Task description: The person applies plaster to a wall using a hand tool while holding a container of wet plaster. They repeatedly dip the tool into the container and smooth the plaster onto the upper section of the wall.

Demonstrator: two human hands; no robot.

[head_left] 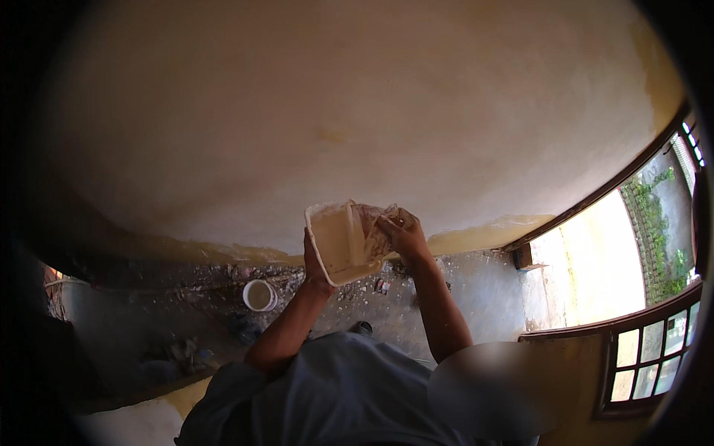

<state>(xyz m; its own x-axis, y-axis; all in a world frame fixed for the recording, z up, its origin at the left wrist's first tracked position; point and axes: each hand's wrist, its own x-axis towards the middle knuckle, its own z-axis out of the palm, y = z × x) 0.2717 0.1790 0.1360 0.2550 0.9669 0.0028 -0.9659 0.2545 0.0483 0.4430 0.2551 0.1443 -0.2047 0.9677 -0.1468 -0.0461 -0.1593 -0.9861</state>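
My left hand [313, 269] grips a pale rectangular tub [312, 236] by its left side and underside, tilted in front of the wall. Tan, smooth-looking material lies inside, and its outer rim is smeared white. At the tub's right side, my right hand [406, 236] is closed on a crumpled, stained piece [374, 225] that looks like a rag or thin plastic; I cannot tell which. Part of it overlaps the tub, where a pale strip crosses the opening.
A whitish plastered wall [357, 134] fills the far side, yellowish along its base. Below, the grey floor [476, 286] is strewn with pale flakes. A white bucket [260, 296] stands at left. An open doorway [587, 260] and a brown-framed window [651, 353] lie at right.
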